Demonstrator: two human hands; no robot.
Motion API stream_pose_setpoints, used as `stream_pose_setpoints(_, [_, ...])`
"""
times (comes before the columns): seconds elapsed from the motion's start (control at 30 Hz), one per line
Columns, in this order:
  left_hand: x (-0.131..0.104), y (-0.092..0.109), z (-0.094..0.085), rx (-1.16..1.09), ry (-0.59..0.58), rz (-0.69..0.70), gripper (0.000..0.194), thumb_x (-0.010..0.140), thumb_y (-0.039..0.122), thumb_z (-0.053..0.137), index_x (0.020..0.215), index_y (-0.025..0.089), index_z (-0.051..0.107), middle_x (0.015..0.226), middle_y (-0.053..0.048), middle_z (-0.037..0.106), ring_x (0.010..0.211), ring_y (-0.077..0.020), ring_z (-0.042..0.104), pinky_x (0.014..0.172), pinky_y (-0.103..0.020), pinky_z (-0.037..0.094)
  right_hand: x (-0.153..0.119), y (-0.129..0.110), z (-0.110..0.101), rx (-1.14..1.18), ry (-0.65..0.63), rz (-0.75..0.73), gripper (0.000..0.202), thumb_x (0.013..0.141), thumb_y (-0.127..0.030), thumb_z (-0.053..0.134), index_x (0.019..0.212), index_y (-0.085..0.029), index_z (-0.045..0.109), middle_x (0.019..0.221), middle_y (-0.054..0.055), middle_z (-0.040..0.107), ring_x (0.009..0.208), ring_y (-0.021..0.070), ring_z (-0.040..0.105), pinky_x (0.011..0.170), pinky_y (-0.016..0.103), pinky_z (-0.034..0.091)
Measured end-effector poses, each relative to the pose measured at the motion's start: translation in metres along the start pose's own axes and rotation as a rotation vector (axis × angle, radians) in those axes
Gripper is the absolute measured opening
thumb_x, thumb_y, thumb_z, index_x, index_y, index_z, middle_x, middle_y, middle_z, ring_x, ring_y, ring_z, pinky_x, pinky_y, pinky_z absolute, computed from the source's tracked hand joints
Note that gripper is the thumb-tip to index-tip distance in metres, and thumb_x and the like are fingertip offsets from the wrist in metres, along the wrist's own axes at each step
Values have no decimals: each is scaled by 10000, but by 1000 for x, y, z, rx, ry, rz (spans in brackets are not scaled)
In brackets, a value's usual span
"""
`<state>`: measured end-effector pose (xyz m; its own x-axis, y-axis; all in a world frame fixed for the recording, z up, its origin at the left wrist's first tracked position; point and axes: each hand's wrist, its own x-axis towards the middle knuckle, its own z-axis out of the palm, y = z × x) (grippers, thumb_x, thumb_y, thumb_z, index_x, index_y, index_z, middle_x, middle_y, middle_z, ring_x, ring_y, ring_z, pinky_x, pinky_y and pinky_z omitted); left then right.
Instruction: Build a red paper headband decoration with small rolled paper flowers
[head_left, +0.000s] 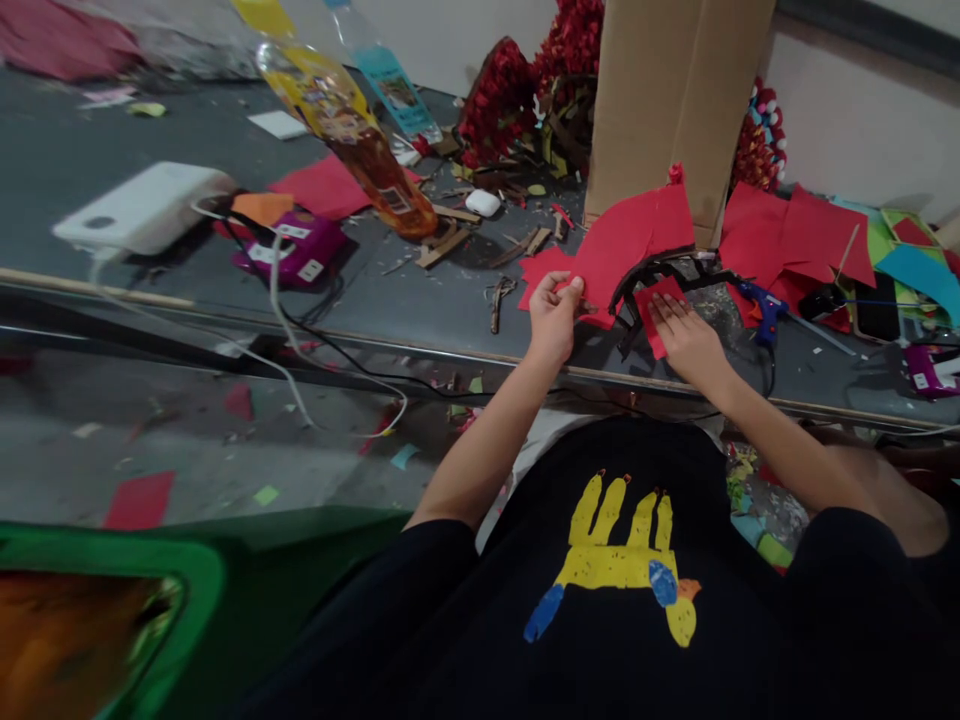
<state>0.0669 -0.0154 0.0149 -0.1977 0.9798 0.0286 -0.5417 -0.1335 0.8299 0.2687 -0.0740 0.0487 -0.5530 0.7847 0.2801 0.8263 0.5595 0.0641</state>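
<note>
Pinched the large red paper (634, 235) between thumb and fingers of the left hand (553, 315), probably to steady it beside the dark frame (636, 275), between both sets of fingers. Laid right hand (684, 335) fingers close together on a smaller red piece (651, 345); could not tell about pinching underneath. Left open tabletop (450, 300) left of the left fingers, but little room rightward, near the glue gun (769, 312), or nearer, by the table edge (420, 345).

Dim, greyish light is falling across the dark grey bench (420, 310), with shadow gathering beneath its front edge. The curved red paper sheet (630, 235) is showing fairly sharply; toward the left end, the white box-shaped plastic device (142, 205) is blurring.
</note>
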Motion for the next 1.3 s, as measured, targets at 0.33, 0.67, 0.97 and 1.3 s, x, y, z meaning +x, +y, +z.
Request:
stream_pose_setpoints(0.33, [2, 1, 0, -1, 35, -50, 337, 670, 354, 778, 781, 207, 496, 520, 107, 542, 397, -54, 549, 493, -161, 493, 7, 10, -11, -2, 10, 13, 488, 886, -69, 332, 1361, -33, 440, 1432, 191, 437, 1367, 279, 384, 1110, 498, 370])
stream_pose_setpoints(0.67, [3, 3, -2, -28, 16, -101, 322, 681, 329, 771, 787, 202, 495, 546, 102, 551, 408, -51, 559, 473, -157, 472, 9, 0, 0, 147, -5, 121, 601, 766, -24, 411, 1365, -70, 438, 1464, 136, 420, 1373, 239, 379, 1133, 455, 358])
stream_pose_setpoints(0.97, [5, 2, -4, -31, 40, -99, 337, 675, 349, 774, 784, 214, 486, 547, 100, 548, 416, -54, 561, 480, -161, 469, 7, -17, 5, 390, 13, 186, 715, 704, 21, 372, 1400, -136, 410, 1464, 58, 428, 1373, 178, 380, 1157, 407, 341])
stream_pose_setpoints(1.3, [6, 2, -6, -27, 45, -36, 310, 697, 390, 754, 758, 214, 506, 570, 83, 563, 420, -50, 552, 478, -167, 466, 2, -49, -11, 532, 59, 101, 741, 730, 27, 330, 1442, -178, 332, 1489, 10, 387, 1386, 135, 347, 1171, 359, 312])
